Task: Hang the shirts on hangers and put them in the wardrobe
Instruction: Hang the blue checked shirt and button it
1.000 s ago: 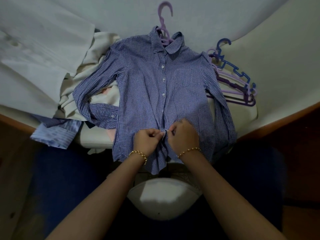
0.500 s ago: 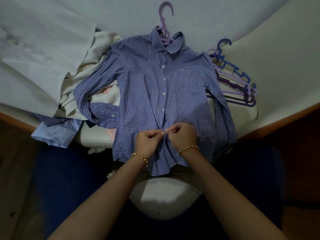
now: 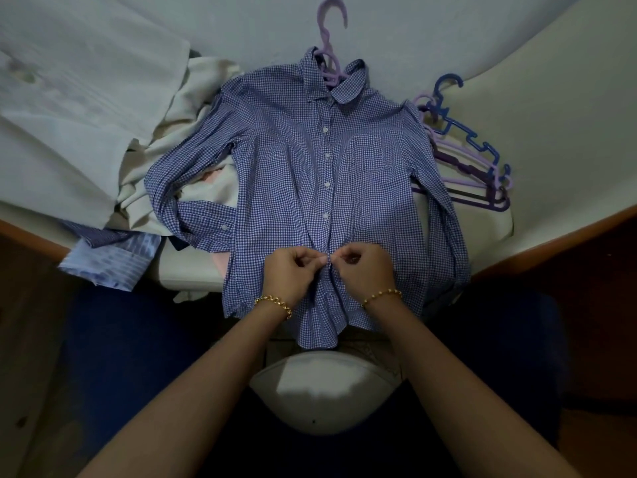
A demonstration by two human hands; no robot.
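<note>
On the bed [image 3: 517, 81] the blue checked shirt [image 3: 293, 174] lies flat, the lilac hanger [image 3: 331, 15] already through its collar. Left of the shirt a heap of shirts [image 3: 165, 132] waits; right of it, spare hangers [image 3: 472, 167]. The left hand [image 3: 287, 270] and right hand [image 3: 368, 269] both pinch the shirt's lower placket, buttoning, I'd say. The button itself is hidden, and no wardrobe is in view.

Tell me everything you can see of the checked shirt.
The checked shirt is blue-and-white gingham, thin woven cloth by its look, long-sleeved, with a collar, a chest pocket and white buttons down the front. It lies front up on the pale surface, a lilac hanger in its collar, hook sticking out above. One sleeve bends across a heap of cream clothes; the other runs straight down its side. The left hand and right hand pinch the placket near the hem.
</note>
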